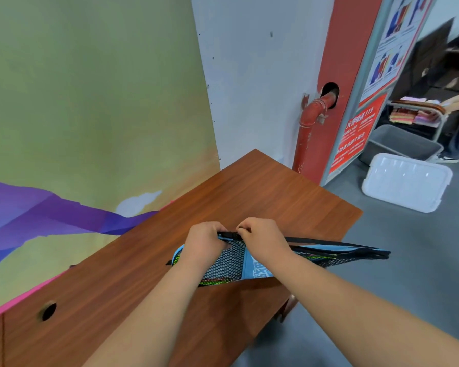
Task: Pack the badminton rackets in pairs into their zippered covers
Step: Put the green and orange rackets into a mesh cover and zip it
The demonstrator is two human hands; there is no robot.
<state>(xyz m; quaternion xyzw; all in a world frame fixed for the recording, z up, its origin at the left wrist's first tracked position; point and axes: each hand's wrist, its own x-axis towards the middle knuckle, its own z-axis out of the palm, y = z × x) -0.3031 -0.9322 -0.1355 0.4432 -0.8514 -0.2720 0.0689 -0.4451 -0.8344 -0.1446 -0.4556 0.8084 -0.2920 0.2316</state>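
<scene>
I see the cover lying on the worktop. Left grip clamps its edge; right grip pinches the zipper.

**Bare arms, bare hands**

Both arms are uncovered from wrist to the picture's lower edge: the bare left forearm and the bare right forearm. The bare left hand and bare right hand are uncovered as well.
</scene>
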